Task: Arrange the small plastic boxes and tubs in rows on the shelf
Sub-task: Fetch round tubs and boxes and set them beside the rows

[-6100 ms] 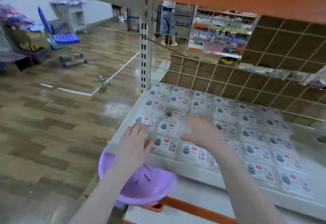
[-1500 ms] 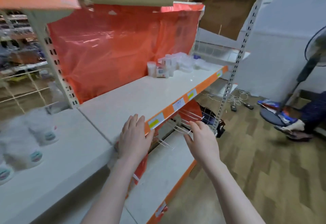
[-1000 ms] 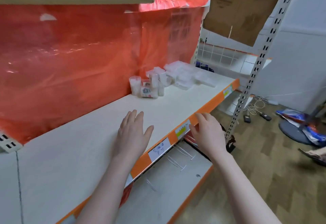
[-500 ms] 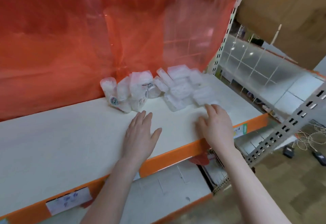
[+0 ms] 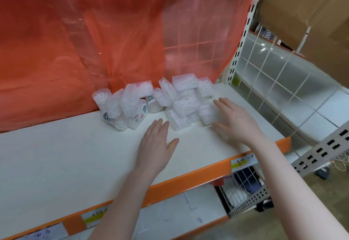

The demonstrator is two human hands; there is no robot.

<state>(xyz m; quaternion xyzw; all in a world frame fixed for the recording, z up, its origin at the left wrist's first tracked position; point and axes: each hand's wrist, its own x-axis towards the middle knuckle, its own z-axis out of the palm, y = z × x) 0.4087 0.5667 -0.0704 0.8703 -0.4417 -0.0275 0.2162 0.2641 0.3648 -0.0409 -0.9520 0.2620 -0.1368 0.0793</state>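
Observation:
A loose heap of small clear plastic boxes filled with white sticks lies at the back right of the white shelf. Beside it on the left stands a cluster of round clear tubs with small labels, some tipped over. My left hand hovers flat over the shelf just in front of the heap, fingers straight, holding nothing. My right hand is spread at the heap's right edge, its fingertips at the nearest box; whether they touch it I cannot tell.
Red translucent plastic sheeting hangs behind the shelf. An upright slotted post bounds the shelf on the right, with a white wire grid beyond. An orange front lip carries price labels. Cardboard boxes sit upper right.
I have turned from a shelf of arranged boxes to this shelf and come closer. Both hands have reached forward from the orange lip to the heap of boxes.

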